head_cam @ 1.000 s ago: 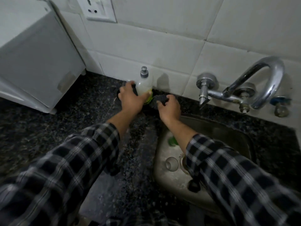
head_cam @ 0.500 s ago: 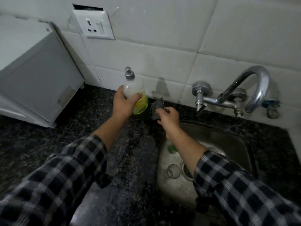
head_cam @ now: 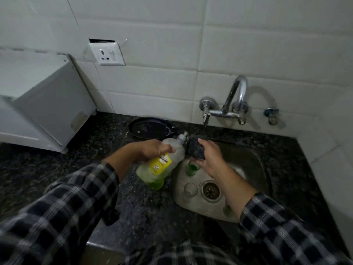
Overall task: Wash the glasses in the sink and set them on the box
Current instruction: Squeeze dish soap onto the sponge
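Note:
My left hand [head_cam: 148, 150] grips a clear dish-soap bottle [head_cam: 162, 163] with green liquid and a yellow label, tipped so its nozzle points at a dark scrub sponge [head_cam: 195, 149]. My right hand [head_cam: 210, 159] holds that sponge over the back left corner of the steel sink [head_cam: 248, 163]. In the sink stand a green glass [head_cam: 191, 168] under my right hand, a clear glass [head_cam: 190, 190] beside the drain, and another green glass [head_cam: 227, 210] partly hidden by my right forearm. A white box [head_cam: 47, 104] sits on the counter at the left.
A chrome tap [head_cam: 232, 104] juts from the tiled wall above the sink. A black round dish [head_cam: 150, 128] lies on the dark granite counter [head_cam: 143, 211] behind the bottle. A wall socket [head_cam: 108, 54] is above the box. The counter's front edge is near my sleeves.
My left hand lifted the bottle off the black dish, brought it toward the sink and tipped it nozzle-first at the sponge. My right hand raised the sponge over the sink corner.

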